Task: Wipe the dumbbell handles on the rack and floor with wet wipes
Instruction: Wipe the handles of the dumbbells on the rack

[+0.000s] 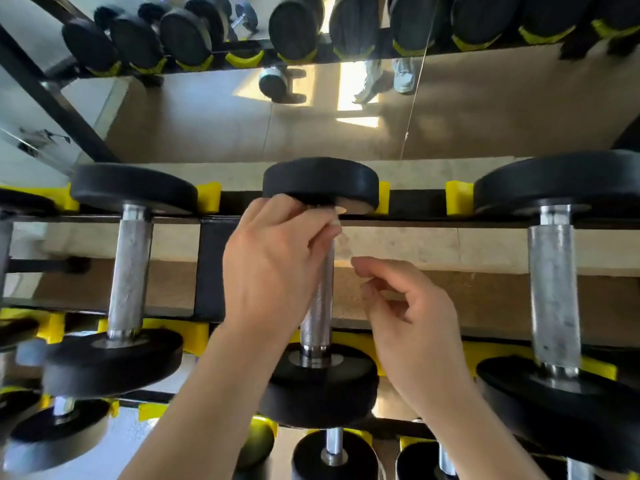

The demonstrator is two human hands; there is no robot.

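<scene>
A black dumbbell with a knurled steel handle lies on the top shelf of the rack, straight ahead of me. My left hand covers the upper part of that handle, and its fingertips pinch a thin, blurred, pale wipe beside the far weight plate. My right hand hovers just right of the handle, fingers curled, thumb and forefinger pinched at the lower end of the wipe. The wipe is nearly see-through and hard to make out.
Two more dumbbells sit on the same shelf, one with its handle to the left and one with its handle to the right. Yellow cradles line the black rack. A lower shelf holds smaller dumbbells. A mirror stands behind.
</scene>
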